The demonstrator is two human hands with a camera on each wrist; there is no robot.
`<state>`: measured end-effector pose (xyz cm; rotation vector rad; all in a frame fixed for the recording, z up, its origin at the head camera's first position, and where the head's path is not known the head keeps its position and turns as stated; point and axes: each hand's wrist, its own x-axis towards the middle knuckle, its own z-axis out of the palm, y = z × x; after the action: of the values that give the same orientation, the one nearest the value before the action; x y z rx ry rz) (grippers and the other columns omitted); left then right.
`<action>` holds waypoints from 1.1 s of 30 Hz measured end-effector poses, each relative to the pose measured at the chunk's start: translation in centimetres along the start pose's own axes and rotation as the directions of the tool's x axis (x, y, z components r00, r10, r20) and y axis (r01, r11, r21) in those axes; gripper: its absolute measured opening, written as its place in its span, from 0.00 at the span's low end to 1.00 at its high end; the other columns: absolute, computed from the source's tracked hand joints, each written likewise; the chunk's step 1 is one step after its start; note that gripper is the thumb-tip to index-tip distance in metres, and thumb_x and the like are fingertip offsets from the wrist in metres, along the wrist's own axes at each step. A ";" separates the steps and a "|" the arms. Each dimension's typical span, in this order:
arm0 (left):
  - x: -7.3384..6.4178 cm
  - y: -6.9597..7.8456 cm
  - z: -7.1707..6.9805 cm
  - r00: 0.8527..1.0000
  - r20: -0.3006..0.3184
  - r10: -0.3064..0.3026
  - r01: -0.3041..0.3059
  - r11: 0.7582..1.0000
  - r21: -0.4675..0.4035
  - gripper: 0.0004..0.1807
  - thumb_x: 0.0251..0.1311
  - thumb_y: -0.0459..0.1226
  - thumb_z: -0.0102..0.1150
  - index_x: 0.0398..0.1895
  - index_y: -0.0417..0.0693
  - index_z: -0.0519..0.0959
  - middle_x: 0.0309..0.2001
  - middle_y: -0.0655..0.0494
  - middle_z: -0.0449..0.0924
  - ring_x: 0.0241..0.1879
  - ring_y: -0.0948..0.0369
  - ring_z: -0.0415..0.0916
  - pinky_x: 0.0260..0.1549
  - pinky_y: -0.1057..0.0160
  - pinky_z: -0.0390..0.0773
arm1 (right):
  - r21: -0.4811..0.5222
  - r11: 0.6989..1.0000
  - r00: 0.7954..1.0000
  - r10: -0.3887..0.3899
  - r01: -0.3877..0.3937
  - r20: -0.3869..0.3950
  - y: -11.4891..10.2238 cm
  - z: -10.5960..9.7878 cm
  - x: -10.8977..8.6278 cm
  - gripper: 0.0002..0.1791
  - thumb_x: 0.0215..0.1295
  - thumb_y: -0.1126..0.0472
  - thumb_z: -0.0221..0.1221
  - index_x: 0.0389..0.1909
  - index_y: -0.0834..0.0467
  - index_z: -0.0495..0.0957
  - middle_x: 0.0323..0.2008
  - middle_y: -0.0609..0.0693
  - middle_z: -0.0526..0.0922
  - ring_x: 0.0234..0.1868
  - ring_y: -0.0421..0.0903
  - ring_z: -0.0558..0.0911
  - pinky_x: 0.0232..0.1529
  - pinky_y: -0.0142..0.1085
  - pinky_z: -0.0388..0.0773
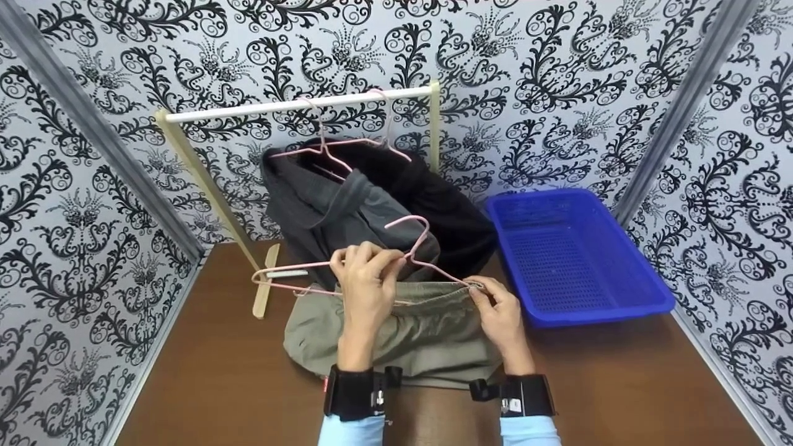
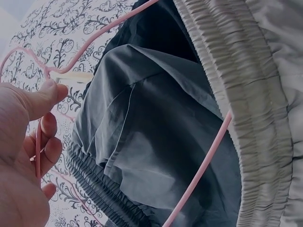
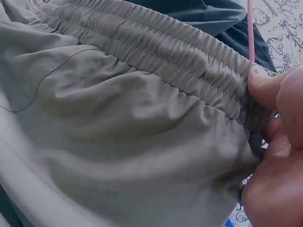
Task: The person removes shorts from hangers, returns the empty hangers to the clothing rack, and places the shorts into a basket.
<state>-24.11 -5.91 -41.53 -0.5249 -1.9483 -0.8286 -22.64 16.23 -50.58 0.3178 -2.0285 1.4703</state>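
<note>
My left hand point(image 1: 367, 286) pinches a pink wire hanger point(image 1: 425, 234) just beside its neck, thumb and fingertips on the wire. Olive elastic-waist pants point(image 1: 433, 347) hang below it, their gathered waistband point(image 3: 180, 52) upward. At the right end of that waistband, my right hand point(image 1: 500, 316) pinches the fabric between thumb and fingers, right where the hanger's shoulder meets it. The left part of the hanger sticks out past the waistband. In the left wrist view, its lower bar point(image 2: 199, 170) runs behind the waistband's edge, and part of it is hidden there.
Behind my hands stands a rack with a white rod point(image 1: 266, 108) and wooden posts. Grey pants point(image 1: 310, 198) and a black garment point(image 1: 455, 210) hang from it on pink hangers. A blue plastic basket point(image 1: 626, 260) sits at the right on the brown table point(image 1: 204, 371). Patterned walls enclose the back and sides.
</note>
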 end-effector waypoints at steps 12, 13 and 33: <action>0.2 -0.6 -0.5 1.000 -0.011 -0.012 0.012 1.000 0.003 0.03 0.56 0.36 0.75 0.29 0.51 0.88 0.28 0.57 0.75 0.34 0.55 0.70 0.53 0.42 0.60 | -0.010 1.000 1.000 0.011 -0.011 0.006 0.7 -0.4 -0.2 0.09 0.68 0.74 0.61 0.46 0.67 0.85 0.42 0.61 0.88 0.43 0.33 0.82 0.44 0.21 0.74; 0.2 -0.6 -0.6 1.000 -0.011 -0.015 0.015 1.000 0.003 0.03 0.56 0.36 0.75 0.29 0.51 0.88 0.28 0.57 0.75 0.34 0.55 0.70 0.53 0.42 0.60 | -0.002 1.000 1.000 0.018 -0.018 0.004 0.7 -0.4 -0.2 0.09 0.68 0.74 0.61 0.46 0.68 0.85 0.42 0.61 0.88 0.42 0.34 0.82 0.44 0.21 0.74; 0.9 -1.1 -2.1 0.999 -0.030 -0.042 0.042 0.999 0.007 0.04 0.53 0.35 0.76 0.28 0.51 0.88 0.28 0.56 0.76 0.34 0.54 0.70 0.55 0.41 0.59 | -0.045 0.989 0.990 0.141 -0.142 -0.032 1.0 -1.0 -1.0 0.11 0.72 0.70 0.60 0.51 0.64 0.85 0.46 0.59 0.88 0.41 0.35 0.81 0.43 0.23 0.73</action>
<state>-24.06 -8.21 -40.36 -0.4654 -1.9401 -0.8503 -22.04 17.38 -51.74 0.1349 -2.0954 1.4996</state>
